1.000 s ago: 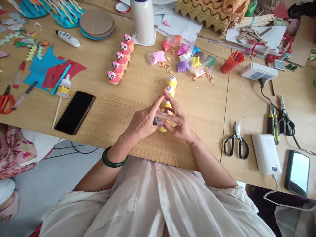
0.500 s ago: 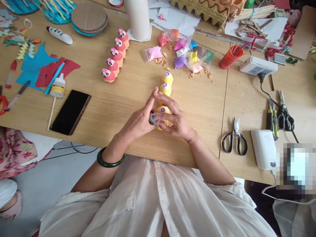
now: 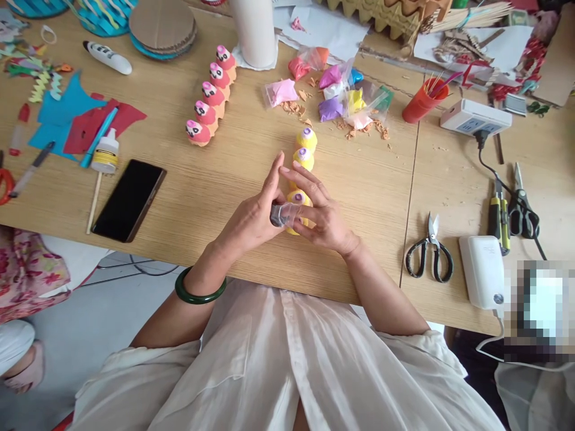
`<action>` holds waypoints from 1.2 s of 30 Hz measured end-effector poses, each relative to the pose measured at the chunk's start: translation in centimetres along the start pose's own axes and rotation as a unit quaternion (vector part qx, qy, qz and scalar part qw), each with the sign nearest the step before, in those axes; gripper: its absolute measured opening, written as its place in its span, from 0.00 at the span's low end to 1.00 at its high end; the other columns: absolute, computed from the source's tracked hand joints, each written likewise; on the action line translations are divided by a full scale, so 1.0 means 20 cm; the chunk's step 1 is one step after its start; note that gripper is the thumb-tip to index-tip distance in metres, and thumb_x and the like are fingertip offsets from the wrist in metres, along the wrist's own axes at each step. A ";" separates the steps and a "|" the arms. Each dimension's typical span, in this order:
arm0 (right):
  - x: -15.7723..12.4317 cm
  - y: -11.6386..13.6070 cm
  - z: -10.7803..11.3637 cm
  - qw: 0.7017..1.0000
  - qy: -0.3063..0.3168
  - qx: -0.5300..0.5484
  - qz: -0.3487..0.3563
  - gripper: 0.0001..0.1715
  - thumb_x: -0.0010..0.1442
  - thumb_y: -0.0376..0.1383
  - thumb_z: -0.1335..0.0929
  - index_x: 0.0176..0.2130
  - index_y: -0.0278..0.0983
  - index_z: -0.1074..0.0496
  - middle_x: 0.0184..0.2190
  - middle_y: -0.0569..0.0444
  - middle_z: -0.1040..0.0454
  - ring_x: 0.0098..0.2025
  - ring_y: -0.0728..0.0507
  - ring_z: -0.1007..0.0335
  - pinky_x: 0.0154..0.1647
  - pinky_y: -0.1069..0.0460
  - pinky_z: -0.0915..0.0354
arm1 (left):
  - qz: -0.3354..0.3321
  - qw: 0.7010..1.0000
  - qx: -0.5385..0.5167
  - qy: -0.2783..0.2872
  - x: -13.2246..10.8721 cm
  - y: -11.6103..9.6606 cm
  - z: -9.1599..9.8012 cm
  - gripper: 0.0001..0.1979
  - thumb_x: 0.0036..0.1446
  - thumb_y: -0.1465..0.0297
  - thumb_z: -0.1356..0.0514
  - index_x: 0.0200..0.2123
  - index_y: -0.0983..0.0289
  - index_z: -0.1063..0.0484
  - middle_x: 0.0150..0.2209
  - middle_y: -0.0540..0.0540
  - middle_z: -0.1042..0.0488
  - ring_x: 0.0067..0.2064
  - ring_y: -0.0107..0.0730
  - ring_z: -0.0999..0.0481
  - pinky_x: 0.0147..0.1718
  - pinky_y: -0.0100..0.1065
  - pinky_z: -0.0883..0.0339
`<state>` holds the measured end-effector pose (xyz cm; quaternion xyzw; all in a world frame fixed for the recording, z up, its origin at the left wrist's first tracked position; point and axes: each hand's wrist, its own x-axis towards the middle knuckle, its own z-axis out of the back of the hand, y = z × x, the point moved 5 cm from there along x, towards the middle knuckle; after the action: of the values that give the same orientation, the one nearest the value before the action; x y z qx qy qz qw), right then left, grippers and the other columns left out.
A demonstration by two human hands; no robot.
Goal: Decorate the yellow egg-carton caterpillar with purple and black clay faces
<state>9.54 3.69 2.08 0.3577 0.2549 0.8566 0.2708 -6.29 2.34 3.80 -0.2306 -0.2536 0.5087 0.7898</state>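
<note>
My left hand (image 3: 254, 218) and my right hand (image 3: 324, 216) meet over a row of yellow cup figures (image 3: 305, 149) with purple-and-white tops on the wooden table (image 3: 215, 179). Both hands pinch a small clear plastic bag (image 3: 284, 214) with something dark inside it. My left index finger points up and away. The nearest yellow figure is partly hidden under my fingers. A green bangle (image 3: 200, 291) circles my left wrist.
A row of pink and orange figures (image 3: 209, 99) stands to the left. Bags of coloured clay (image 3: 335, 96) lie behind. A black phone (image 3: 129, 199), a glue bottle (image 3: 105, 154), scissors (image 3: 429, 254), a white charger (image 3: 483, 272), a red cup (image 3: 420, 102) and a power strip (image 3: 475, 117) surround me.
My hands have stayed together on the small bag and shifted slightly; my fingers have rearranged around it. The view has drifted a little.
</note>
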 end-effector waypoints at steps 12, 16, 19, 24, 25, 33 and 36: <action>-0.03 -0.03 -0.02 0.990 -0.023 0.104 -0.087 0.07 0.65 0.37 0.24 0.44 0.42 0.15 0.79 0.49 0.42 0.79 0.31 0.40 0.69 0.36 0.25 | 0.013 0.999 -0.030 -0.035 -0.03 0.05 0.00 0.46 0.68 0.56 0.37 0.80 0.60 0.57 0.33 0.48 0.23 0.33 0.31 0.23 0.34 0.31 0.26; -0.03 -0.05 -0.01 0.990 -0.028 0.100 -0.099 0.10 0.67 0.40 0.25 0.47 0.43 0.15 0.79 0.51 0.43 0.80 0.31 0.44 0.72 0.35 0.28 | 0.018 0.998 -0.045 -0.034 -0.03 0.05 -0.01 0.47 0.66 0.55 0.36 0.79 0.60 0.54 0.35 0.48 0.22 0.33 0.30 0.23 0.37 0.31 0.26; -0.04 -0.04 -0.01 0.989 -0.029 0.112 -0.092 0.11 0.69 0.43 0.27 0.48 0.45 0.15 0.79 0.52 0.42 0.79 0.33 0.42 0.70 0.36 0.26 | 0.019 0.999 -0.037 -0.035 -0.04 0.06 -0.03 0.45 0.66 0.57 0.36 0.79 0.57 0.51 0.38 0.50 0.21 0.35 0.31 0.20 0.37 0.31 0.25; -0.04 -0.04 0.01 0.987 -0.082 0.118 -0.074 0.16 0.71 0.49 0.29 0.47 0.43 0.16 0.75 0.48 0.36 0.76 0.33 0.36 0.70 0.35 0.27 | 0.015 1.000 -0.010 -0.025 -0.04 0.04 -0.04 0.45 0.65 0.62 0.36 0.79 0.56 0.52 0.46 0.53 0.17 0.38 0.34 0.18 0.37 0.32 0.26; -0.04 -0.04 0.02 0.987 -0.094 0.110 -0.073 0.16 0.71 0.49 0.28 0.46 0.43 0.16 0.74 0.48 0.34 0.76 0.32 0.36 0.73 0.33 0.30 | 0.015 1.000 -0.006 -0.024 -0.04 0.04 -0.04 0.45 0.65 0.62 0.36 0.79 0.57 0.52 0.49 0.54 0.17 0.39 0.34 0.17 0.37 0.32 0.26; -0.04 -0.04 0.06 0.977 -0.145 0.133 -0.085 0.13 0.71 0.46 0.28 0.45 0.43 0.17 0.71 0.45 0.28 0.73 0.35 0.32 0.76 0.34 0.36 | 0.020 0.999 -0.022 -0.032 -0.05 0.07 -0.07 0.47 0.64 0.59 0.33 0.79 0.59 0.51 0.58 0.60 0.19 0.43 0.39 0.14 0.40 0.32 0.24; -0.04 -0.04 0.06 0.972 -0.142 0.153 -0.106 0.15 0.71 0.49 0.28 0.45 0.43 0.16 0.69 0.45 0.26 0.72 0.34 0.31 0.76 0.33 0.36 | 0.035 0.998 -0.027 -0.037 -0.05 0.08 -0.08 0.47 0.64 0.55 0.33 0.79 0.58 0.51 0.51 0.57 0.17 0.41 0.40 0.14 0.38 0.33 0.24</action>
<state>11.21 4.06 1.96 0.4838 0.3783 0.7144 0.3353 -6.85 1.82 1.41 -0.2418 -0.2882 0.5373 0.7549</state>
